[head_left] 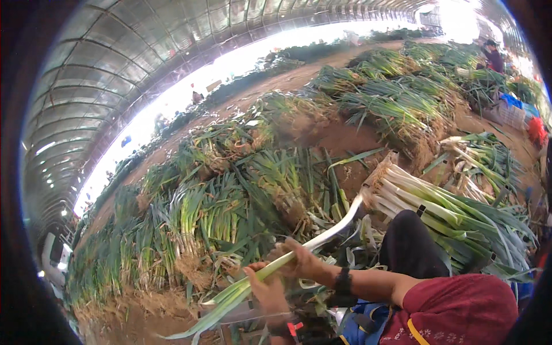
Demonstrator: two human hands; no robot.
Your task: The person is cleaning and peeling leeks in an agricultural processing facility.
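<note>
left hand (267, 292) and right hand (303, 264) curl closed round one leek (332, 231), leaf tips jutting free, root end near a bundle (445, 208).

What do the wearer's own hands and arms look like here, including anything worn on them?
The left hand and right hand are ungloved. A chunky black band circles the right wrist; a dark cuff or band with a bright red piece sits at the left. The right forearm is bare up to a loose dark red sleeve. The left sleeve cannot be seen.
</note>
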